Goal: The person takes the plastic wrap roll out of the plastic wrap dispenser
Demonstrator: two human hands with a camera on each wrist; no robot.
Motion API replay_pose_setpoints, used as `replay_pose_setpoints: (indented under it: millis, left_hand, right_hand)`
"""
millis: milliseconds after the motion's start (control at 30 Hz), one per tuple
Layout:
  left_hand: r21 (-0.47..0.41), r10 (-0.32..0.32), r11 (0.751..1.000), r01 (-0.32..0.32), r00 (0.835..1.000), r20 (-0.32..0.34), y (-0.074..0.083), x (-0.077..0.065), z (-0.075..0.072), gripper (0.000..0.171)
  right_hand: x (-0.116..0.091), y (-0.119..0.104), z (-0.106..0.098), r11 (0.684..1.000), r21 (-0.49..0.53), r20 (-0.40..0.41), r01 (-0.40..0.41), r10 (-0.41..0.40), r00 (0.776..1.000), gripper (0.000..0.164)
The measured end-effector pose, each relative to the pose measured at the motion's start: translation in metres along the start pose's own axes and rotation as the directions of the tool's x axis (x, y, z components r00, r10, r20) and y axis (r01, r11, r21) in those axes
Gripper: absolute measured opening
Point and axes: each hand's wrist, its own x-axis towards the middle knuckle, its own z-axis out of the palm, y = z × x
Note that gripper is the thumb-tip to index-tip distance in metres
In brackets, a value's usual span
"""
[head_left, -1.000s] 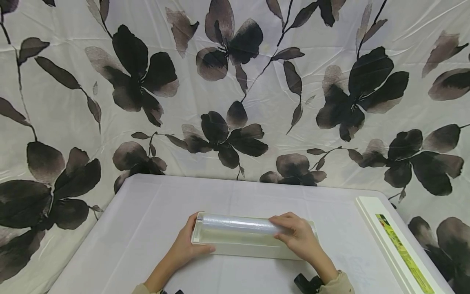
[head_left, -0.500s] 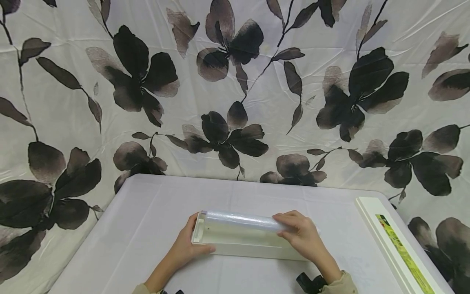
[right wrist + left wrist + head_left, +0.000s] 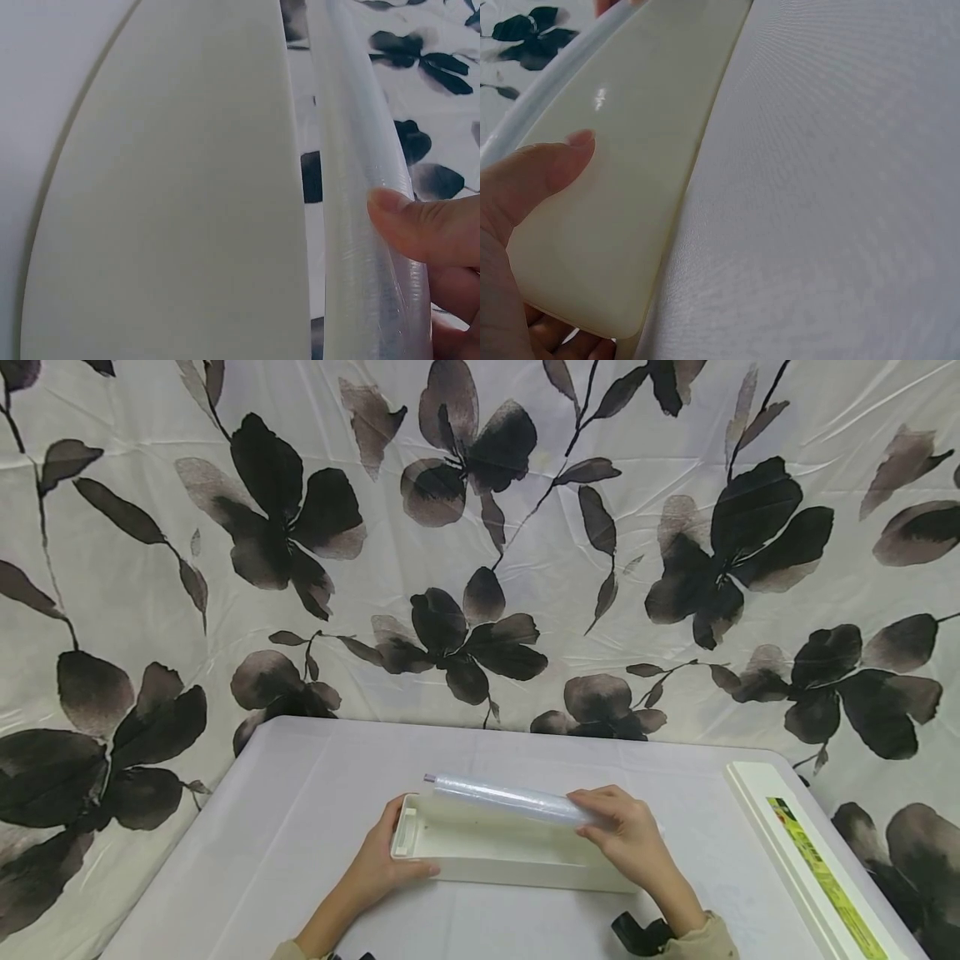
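A long white open box sits on the table, its hollow inside facing up. My left hand grips the box's left end, thumb along the front wall and fingers behind; the left wrist view shows that thumb on the smooth cream wall. Above the box's back edge, a roll of clear plastic wrap slants with its left end higher. My right hand holds the roll near its right end between thumb and fingers. In the right wrist view a gap shows between the roll and the box wall.
A long white lid with a yellow-green label lies at the table's right side. White cloth covers the table. Behind it hangs a flower-patterned curtain.
My right hand has lifted the plastic wrap roll up out of the box and moved slightly right, its left end rising most. My left hand has stayed on the box.
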Motion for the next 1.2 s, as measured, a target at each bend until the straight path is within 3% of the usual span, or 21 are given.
replay_pose_setpoints:
  millis: [467,1200]
  left_hand:
    - [-0.017,-0.021,1.000,0.021,1.000,-0.006,0.002,0.000,0.001,0.104]
    - [0.003,-0.013,1.000,0.013,1.000,-0.012,0.002,0.000,0.002,0.103]
  right_hand:
    - [0.002,0.003,-0.007,0.995,-0.007,-0.047,-0.104,0.104,0.993,0.047]
    - [0.003,0.010,-0.019,0.993,-0.091,-0.130,-0.079,0.066,0.989,0.046]
